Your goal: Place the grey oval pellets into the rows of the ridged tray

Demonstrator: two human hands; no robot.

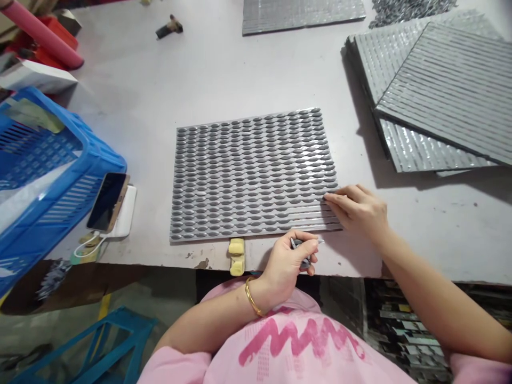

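Observation:
A grey sheet (pixel 248 170) covered in rows of small oval pieces lies flat on the white table (pixel 208 69), its near edge at the table's front. My right hand (pixel 358 208) rests on the sheet's lower right corner, fingertips pinched at the end of a row where the pieces are gone. My left hand (pixel 288 261) is at the table's front edge, closed round a small bunch of grey oval pieces (pixel 304 250). A gold bangle circles my left wrist.
Stacks of grey ribbed sheets (pixel 432 90) lie at the right, another sheet (pixel 300 13) at the back. A blue crate (pixel 44 176) stands at the left, with a phone (pixel 107 200) on a white power bank beside it. A yellow clip (pixel 236 255) grips the table's front edge.

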